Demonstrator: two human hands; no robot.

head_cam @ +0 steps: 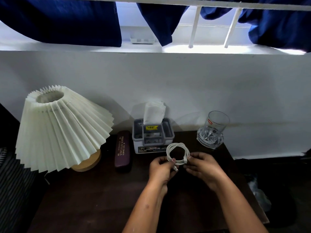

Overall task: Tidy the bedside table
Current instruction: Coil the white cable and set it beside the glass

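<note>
A white cable (pixel 178 153) is wound into a small coil and held upright above the dark wooden bedside table (pixel 94 195). My left hand (pixel 161 169) pinches the coil's lower left side, with one plug end sticking out below its fingers. My right hand (pixel 203 167) grips the coil's right side. Both hands hover just in front of the grey tissue box (pixel 153 137).
A pleated white lamp (pixel 62 130) on a wooden base stands at the left. A maroon glasses case (pixel 122 151) lies beside it. A clear glass (pixel 212 130) stands at the back right near the wall. The table's right edge drops to a dark floor.
</note>
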